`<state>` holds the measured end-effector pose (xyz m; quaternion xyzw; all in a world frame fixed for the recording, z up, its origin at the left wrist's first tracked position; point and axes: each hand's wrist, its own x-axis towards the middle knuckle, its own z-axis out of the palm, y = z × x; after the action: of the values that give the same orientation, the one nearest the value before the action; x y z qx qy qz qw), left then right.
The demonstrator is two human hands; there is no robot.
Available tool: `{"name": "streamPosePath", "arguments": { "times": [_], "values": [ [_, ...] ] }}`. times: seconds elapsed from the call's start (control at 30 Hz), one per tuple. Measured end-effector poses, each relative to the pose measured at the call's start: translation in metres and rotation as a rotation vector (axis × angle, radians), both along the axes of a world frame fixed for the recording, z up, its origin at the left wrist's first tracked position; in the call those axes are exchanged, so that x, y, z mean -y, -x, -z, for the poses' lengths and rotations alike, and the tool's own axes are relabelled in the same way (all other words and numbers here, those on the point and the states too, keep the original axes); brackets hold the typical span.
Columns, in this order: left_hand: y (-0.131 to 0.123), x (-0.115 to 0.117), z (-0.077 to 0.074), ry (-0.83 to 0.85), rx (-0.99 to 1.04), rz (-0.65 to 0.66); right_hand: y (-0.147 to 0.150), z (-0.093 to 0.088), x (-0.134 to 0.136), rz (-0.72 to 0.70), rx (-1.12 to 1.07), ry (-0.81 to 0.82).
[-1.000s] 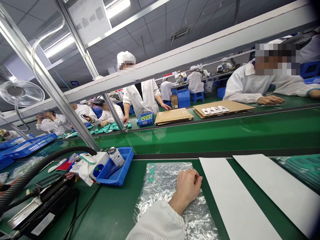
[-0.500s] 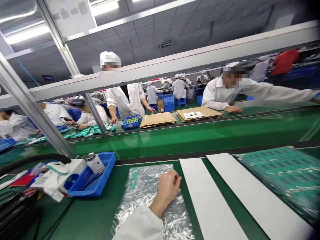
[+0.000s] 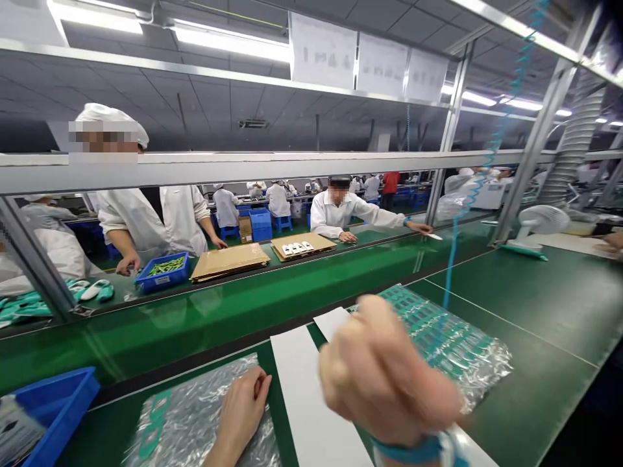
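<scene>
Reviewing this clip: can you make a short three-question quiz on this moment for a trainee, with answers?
1. True or false: the left hand rests on a crinkled foil bag.
2. Multiple choice: what lies immediately to the right of that bag? A) a white sheet B) a desk fan C) a blue tray
3. Fill in: the coiled cord above the right hand is coloured ____.

Key: 1 true; 2 A; 3 blue.
</scene>
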<state>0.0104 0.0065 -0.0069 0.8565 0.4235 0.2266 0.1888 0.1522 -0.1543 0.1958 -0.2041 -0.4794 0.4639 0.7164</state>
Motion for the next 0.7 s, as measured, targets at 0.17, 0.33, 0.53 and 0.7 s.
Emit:
{"name": "streamPosePath", "arguments": {
  "times": [0.17, 0.33, 0.53, 0.7],
  "values": [
    [0.0, -0.002, 0.003, 0.035, 0.025, -0.004, 0.031, 0.034, -0.088, 0.012, 0.127, 0.045],
    [0.002, -0.012, 0.013, 0.105, 0.094, -0.059, 0.047, 0.15, -0.167, 0.396, 0.415, 0.307],
    [0.004, -0.018, 0.012, 0.314, 0.354, -0.064, 0.037, 0.209, -0.182, 0.54, 0.647, 0.338],
    [0.004, -0.019, 0.014, 0.346, 0.487, -0.074, 0.036, 0.21, -0.183, 0.481, 0.696, 0.334]
  ]
}}
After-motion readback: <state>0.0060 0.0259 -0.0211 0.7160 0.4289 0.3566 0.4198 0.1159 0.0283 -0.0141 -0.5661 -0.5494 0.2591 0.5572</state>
